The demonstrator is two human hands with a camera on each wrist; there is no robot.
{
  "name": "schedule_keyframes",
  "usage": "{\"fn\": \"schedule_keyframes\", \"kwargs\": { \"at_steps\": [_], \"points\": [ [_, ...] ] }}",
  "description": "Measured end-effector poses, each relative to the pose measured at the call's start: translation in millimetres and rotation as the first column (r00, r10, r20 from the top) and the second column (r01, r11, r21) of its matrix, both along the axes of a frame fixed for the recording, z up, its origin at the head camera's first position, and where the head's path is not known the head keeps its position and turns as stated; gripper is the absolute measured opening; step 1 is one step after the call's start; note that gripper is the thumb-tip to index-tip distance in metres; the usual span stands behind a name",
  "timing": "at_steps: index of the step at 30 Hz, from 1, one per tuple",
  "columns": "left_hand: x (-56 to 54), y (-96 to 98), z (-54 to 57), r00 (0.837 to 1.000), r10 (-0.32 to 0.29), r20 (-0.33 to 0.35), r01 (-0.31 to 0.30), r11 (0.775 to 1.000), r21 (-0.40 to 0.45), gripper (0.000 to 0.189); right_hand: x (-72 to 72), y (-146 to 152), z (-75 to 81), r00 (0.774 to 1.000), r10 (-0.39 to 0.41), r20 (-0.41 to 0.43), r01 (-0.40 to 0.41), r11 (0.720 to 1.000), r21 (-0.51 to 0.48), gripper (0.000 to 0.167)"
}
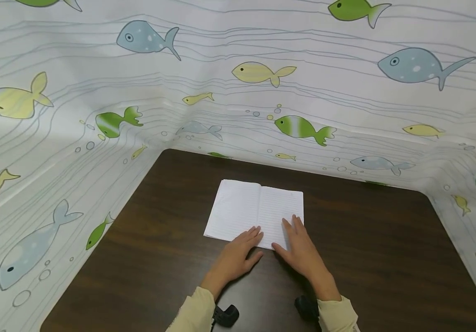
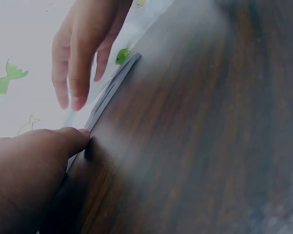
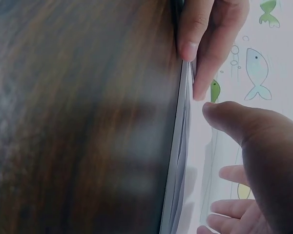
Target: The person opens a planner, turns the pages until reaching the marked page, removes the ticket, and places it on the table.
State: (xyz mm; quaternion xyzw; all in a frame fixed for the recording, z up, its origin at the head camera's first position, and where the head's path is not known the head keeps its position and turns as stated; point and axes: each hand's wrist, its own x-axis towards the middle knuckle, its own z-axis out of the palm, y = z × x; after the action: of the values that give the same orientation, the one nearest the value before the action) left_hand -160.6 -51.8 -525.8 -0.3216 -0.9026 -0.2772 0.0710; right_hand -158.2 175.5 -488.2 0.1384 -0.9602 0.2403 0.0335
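An open notebook [image 1: 238, 203] with lined white pages lies flat on the dark wooden table. My left hand [image 1: 235, 259] rests by its lower edge near the centre fold, fingers extended over the page. The left thumb [image 2: 75, 140] touches the notebook's edge in the left wrist view. Over the right-hand page, my right hand [image 1: 303, 251] has its fingers spread and fairly straight. In the right wrist view, the right thumb [image 3: 224, 117] stands apart from the thin stack of page edges [image 3: 179, 156]. Neither hand curls round anything.
The brown tabletop [image 1: 387, 258] extends around the notebook on all sides. White sheeting [image 1: 205, 74] printed with fish rises behind the table and at both sides. Black wrist devices [image 1: 226, 316] sit below each wrist, near the pale yellow sleeves [image 1: 196, 311].
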Motion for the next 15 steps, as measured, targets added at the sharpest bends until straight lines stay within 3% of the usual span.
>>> {"fn": "schedule_keyframes", "kwargs": {
  "at_steps": [7, 11, 15],
  "points": [
    [-1.8, -1.1, -1.0, 1.0, -0.007, 0.007, 0.007, 1.0, 0.022, 0.052, -1.8, 0.1, -1.5, 1.0, 0.004, 0.021, -0.004, 1.0, 0.002, 0.073],
    [-3.2, -2.3, -4.2, 1.0, 0.013, 0.005, -0.013, 0.992, 0.128, 0.059, -2.2, -1.6, -4.1, 0.999, 0.018, 0.033, -0.017, 1.0, -0.009, 0.075],
    [-4.7, -2.9, -7.1, 0.999, 0.04, 0.009, -0.041, 0.969, 0.243, 0.074, -1.8, -5.2, -7.3, 0.997, 0.042, 0.067, -0.042, 0.999, -0.003, 0.082]
  ]
}}
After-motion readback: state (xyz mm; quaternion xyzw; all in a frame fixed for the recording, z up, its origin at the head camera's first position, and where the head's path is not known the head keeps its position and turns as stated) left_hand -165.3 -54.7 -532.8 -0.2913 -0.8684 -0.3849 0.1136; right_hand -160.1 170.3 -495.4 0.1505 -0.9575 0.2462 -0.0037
